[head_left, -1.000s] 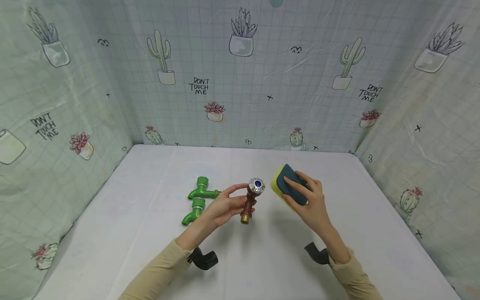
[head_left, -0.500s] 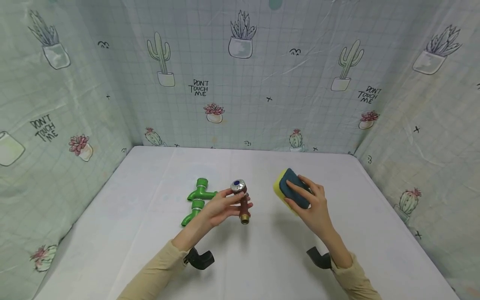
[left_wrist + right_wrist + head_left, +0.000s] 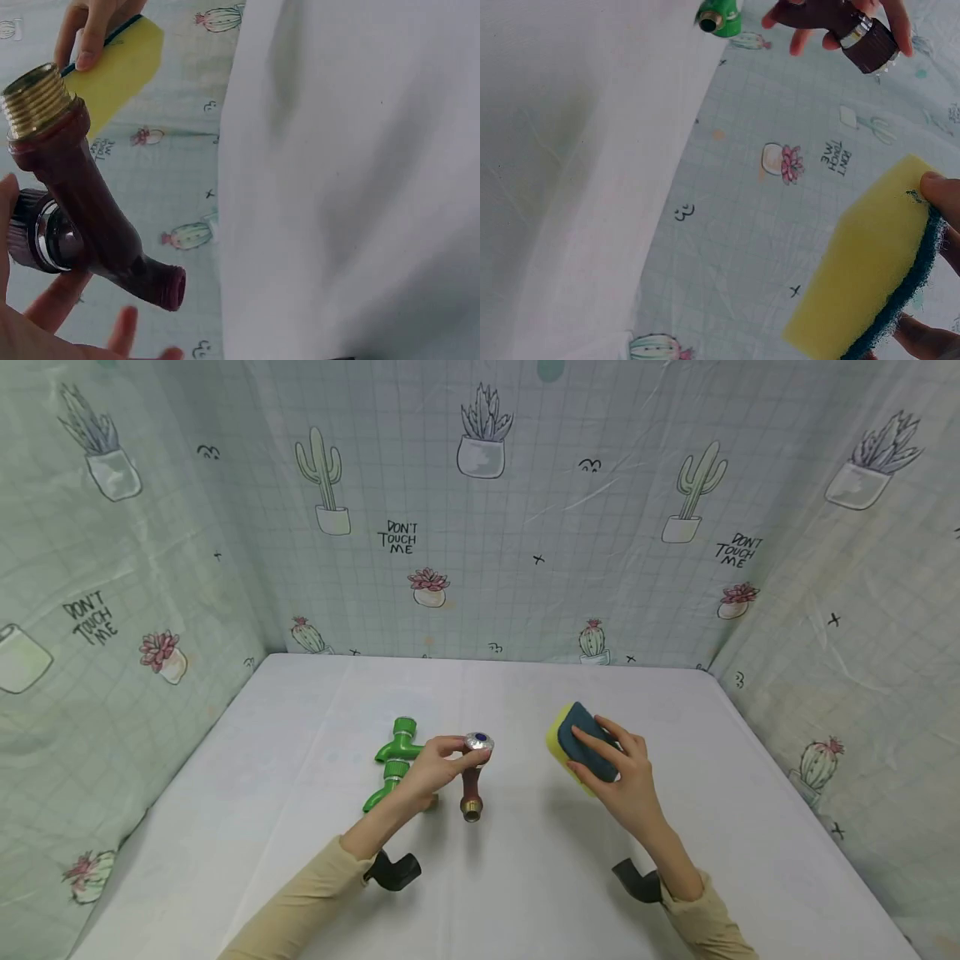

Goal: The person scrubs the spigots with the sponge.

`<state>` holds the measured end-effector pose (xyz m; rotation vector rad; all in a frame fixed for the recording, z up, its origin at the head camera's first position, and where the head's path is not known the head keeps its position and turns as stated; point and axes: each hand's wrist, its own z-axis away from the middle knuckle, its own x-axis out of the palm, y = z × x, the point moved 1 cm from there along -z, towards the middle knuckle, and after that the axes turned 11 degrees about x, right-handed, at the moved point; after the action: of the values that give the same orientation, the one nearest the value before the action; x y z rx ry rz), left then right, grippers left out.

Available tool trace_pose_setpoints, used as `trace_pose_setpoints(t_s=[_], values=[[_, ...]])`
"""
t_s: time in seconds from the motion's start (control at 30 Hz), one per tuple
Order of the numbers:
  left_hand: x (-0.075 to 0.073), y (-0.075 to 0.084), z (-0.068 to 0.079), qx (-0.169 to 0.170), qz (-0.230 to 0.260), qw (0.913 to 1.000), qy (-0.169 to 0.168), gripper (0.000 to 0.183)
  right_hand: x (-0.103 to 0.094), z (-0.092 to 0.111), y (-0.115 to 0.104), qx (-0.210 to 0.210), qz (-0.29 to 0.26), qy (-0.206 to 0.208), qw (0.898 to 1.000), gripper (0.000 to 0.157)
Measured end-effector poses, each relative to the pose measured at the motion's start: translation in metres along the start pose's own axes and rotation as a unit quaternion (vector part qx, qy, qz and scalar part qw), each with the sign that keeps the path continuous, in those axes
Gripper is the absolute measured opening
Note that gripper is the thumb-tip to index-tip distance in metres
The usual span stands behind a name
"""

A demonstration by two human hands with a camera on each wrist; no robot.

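My left hand (image 3: pixel 435 772) pinches a dark red tap (image 3: pixel 94 199) by its ribbed knob, above the table. The tap has a brass threaded end, a short curved spout and a silver cap with a blue centre. Its brass end points toward me in the head view. My right hand (image 3: pixel 628 777) grips a sponge (image 3: pixel 870 262), yellow on one side with a dark blue-green scouring layer on the other. The sponge is tilted, its yellow face turned toward the tap, and a gap lies between the two.
Two green taps, a far one (image 3: pixel 399 748) and a near one (image 3: pixel 384 792), lie on the white table (image 3: pixel 300 852) left of centre, partly behind my left hand. Black wrist mounts (image 3: pixel 395 870) show under both forearms. A patterned cloth (image 3: pixel 480 543) rises behind and beside the table.
The red tap has moved left and turned in my left hand, whose fingers have shifted onto its knob. My right hand and the sponge have hardly moved.
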<state>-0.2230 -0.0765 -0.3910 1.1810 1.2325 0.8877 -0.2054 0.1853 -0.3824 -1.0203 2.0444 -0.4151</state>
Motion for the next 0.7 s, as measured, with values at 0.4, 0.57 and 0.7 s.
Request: trace_pose_setpoints(t_s=[0.4, 0.57, 0.7], values=[[0.0061, -0.0003, 0.0031, 0.178, -0.249, 0.9515, 0.025, 0.036, 0.0016, 0.0038, 0.0021, 0.004, -0.001, -0.002, 1.0, 0.049], [0.0082, 0.0054, 0.003, 0.21, -0.325, 0.922, 0.018, 0.036, 0.003, 0.004, 0.0041, 0.0, -0.003, -0.002, 1.0, 0.049], [0.0063, 0.0063, -0.0045, 0.193, -0.322, 0.9263, -0.022, 0.033, 0.004, 0.0039, 0.0045, -0.001, -0.004, -0.004, 1.0, 0.049]])
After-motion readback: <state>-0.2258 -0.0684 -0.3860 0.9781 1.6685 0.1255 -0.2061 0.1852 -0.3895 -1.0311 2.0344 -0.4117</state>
